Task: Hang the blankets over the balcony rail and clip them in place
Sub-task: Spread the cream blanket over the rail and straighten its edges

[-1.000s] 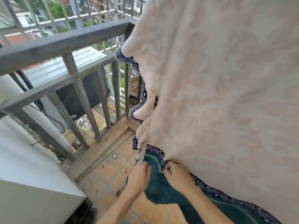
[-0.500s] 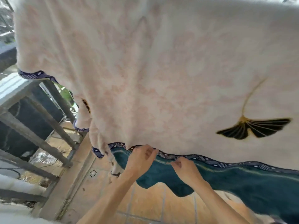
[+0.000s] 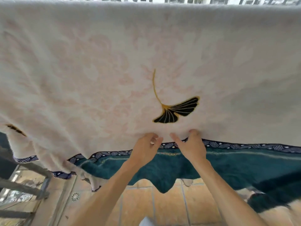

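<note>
A cream blanket [image 3: 101, 66] with a faint pink pattern hangs over the balcony rail and fills most of the view; the rail under its top fold is hidden. A black and gold leaf motif [image 3: 177, 110] sits near its lower hem. The hem has navy patterned trim [image 3: 244, 145], and the teal underside [image 3: 228, 167] shows below it. My left hand [image 3: 145, 152] and my right hand [image 3: 191, 147] are side by side just under the leaf. Each grips the hem with curled fingers.
Grey railing bars [image 3: 24, 185] show at the lower left beside the blanket's hanging corner. Orange floor tiles [image 3: 162, 207] lie below, with a round drain [image 3: 75, 196] near the rail's base. Buildings appear above the blanket's top edge.
Both hands have slid right along the hem and risen, from the blanket's left corner to just under the leaf motif. The view has swung right, away from the open railing.
</note>
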The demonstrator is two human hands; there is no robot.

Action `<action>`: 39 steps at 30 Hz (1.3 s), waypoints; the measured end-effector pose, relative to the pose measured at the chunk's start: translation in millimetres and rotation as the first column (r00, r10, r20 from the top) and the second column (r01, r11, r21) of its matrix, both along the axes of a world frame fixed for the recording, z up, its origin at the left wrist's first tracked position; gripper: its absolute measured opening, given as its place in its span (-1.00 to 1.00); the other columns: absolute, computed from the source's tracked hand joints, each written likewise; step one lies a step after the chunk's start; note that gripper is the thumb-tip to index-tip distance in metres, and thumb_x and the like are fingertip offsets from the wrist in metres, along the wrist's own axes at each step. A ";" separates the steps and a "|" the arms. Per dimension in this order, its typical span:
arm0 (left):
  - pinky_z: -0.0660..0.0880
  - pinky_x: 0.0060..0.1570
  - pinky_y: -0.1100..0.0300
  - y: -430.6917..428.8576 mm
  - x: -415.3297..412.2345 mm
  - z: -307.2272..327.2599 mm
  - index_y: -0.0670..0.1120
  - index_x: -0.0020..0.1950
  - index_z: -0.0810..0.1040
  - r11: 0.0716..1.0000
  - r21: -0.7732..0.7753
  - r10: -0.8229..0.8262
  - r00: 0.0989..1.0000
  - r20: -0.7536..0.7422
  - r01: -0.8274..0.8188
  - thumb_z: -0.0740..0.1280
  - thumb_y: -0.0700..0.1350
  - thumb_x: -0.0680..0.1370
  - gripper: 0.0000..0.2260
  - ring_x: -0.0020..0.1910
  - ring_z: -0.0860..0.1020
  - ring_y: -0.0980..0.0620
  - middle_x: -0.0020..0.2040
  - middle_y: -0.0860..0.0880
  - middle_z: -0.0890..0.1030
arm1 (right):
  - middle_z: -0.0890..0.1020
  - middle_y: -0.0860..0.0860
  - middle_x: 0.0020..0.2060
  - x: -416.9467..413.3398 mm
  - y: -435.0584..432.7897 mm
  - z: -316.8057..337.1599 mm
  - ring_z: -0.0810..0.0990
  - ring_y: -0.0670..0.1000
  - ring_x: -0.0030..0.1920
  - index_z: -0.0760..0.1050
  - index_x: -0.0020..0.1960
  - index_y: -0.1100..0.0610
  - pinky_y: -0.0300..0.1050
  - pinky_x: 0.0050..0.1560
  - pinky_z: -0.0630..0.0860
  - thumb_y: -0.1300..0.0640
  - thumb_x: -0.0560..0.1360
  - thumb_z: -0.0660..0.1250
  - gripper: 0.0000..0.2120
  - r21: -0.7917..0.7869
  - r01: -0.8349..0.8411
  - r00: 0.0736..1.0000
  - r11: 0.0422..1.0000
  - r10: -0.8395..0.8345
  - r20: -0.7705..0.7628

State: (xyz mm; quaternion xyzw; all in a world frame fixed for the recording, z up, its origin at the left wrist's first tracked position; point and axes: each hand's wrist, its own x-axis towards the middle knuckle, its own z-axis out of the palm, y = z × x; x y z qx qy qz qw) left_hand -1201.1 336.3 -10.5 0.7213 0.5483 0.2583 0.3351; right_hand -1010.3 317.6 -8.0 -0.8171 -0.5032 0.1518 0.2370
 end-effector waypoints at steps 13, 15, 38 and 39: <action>0.55 0.06 0.10 5.8 66.7 -5.9 -0.03 0.25 0.50 0.996 -0.042 0.073 0.988 -0.137 -0.080 0.24 0.26 0.55 -0.56 0.01 0.61 0.02 0.08 0.06 0.62 | 0.58 -0.07 -0.25 70.2 8.0 -34.1 0.56 -0.02 -0.20 0.49 -0.12 0.09 -0.05 -0.17 0.53 -0.26 0.46 0.29 -0.61 -0.131 -0.183 0.962 0.974 0.150 -0.226; 0.53 0.00 0.12 4.8 86.3 2.5 -0.02 0.19 0.48 0.979 0.030 0.201 0.943 -0.264 -0.201 0.24 0.42 0.43 -0.42 0.02 0.58 0.04 0.05 0.09 0.58 | 0.58 -0.06 -0.24 92.7 -5.7 -49.3 0.57 -0.04 -0.20 0.48 -0.01 0.11 -0.07 -0.19 0.54 -0.44 0.36 0.25 -0.40 -0.232 -0.167 0.964 0.958 0.109 -0.244; 0.50 0.17 -0.06 41.1 145.1 -19.6 -0.35 0.50 -0.03 0.871 -0.330 0.275 0.918 -0.285 -0.364 0.16 0.65 0.16 0.31 0.24 0.51 -0.22 0.42 -0.32 0.33 | 0.07 -0.05 0.55 201.4 -5.1 -14.7 0.19 0.02 0.50 -0.26 0.56 -0.05 0.03 0.48 0.20 -0.15 0.14 0.64 0.33 0.156 0.289 0.755 0.945 -0.125 -0.644; 0.46 0.24 -0.09 40.8 155.0 -16.4 -0.31 0.52 -0.11 0.879 -0.341 0.291 0.942 -0.169 -0.333 0.22 0.63 0.16 0.32 0.30 0.46 -0.22 0.47 -0.30 0.27 | 0.20 -0.07 0.50 198.0 -0.8 -10.9 0.36 0.04 0.40 -0.24 0.54 -0.11 0.04 0.39 0.34 -0.15 0.15 0.64 0.30 0.173 0.237 0.765 0.956 -0.074 -0.639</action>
